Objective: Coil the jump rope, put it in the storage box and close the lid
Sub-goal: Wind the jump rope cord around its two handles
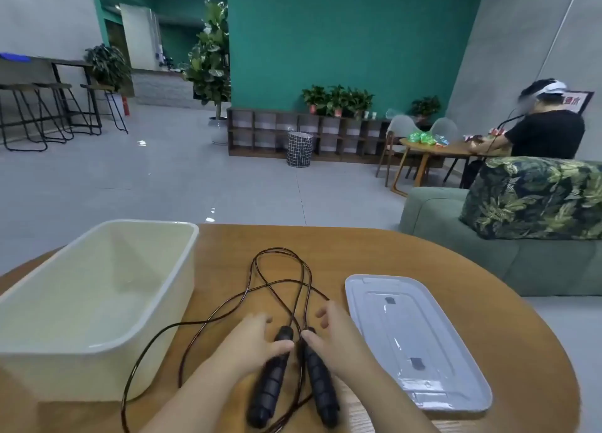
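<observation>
Table (423, 256): bearing all items. Rope (280, 289) lying at centre, handles (293, 374) side by side nearest the wearer, loops trailing behind them. Box (97, 302) sitting left of rope. Lid (413, 341) lying flat right of rope, apart from box.

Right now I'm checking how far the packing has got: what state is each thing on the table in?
storage box: open, nothing inside.
lid: off, flat on the table right of the rope.
jump rope: uncoiled, in loose loops on the table.
handles: side by side, near edge.
left hand: on the left handle.
right hand: on the right handle.
</observation>
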A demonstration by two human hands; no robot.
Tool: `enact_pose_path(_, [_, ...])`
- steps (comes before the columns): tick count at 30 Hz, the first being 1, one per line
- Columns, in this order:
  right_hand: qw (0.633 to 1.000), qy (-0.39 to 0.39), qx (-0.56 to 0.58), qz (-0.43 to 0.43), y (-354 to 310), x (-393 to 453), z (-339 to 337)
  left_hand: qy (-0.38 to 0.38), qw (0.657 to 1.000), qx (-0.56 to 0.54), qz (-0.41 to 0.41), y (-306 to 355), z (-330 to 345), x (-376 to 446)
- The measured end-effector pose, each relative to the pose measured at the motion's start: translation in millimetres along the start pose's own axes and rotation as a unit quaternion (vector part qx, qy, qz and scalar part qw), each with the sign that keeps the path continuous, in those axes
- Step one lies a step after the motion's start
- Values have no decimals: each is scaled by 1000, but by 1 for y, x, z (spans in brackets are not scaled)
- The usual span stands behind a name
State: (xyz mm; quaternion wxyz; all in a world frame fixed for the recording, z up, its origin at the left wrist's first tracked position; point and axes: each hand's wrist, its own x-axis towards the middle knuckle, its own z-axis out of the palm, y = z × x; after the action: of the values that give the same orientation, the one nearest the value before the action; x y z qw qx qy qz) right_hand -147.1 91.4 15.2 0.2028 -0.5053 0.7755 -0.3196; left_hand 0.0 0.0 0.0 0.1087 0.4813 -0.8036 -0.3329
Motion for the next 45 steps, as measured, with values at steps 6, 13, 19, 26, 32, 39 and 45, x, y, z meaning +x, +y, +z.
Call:
enact_pose_path(6, [989,-91,-38,107,12,2,11,-76,995,-11,-57,-6,16,6])
enact_pose_path(13, [980,-121,-35,156,16,8,11,-77,994,-41,-67,-1,19,6])
enact_pose_path(19, [980,-82,137,120,8,12,2,-76,962,-254,-67,15,1,-1])
enact_pose_path(26, [966,-105,234,38,-12,7,-8,-98,921,-378,-1,31,-13,-9])
enact_pose_path(32, [971,-159,163,-71,-12,8,-13,-80,913,-396,58,38,-15,-9])
enact_pose_path(39, [998,7,-20,-65,-10,16,-14,48,975,-213,52,41,-20,0])
enact_pose_path(45, [959,59,-231,-153,-9,28,-43,245,911,257,209,30,-56,27])
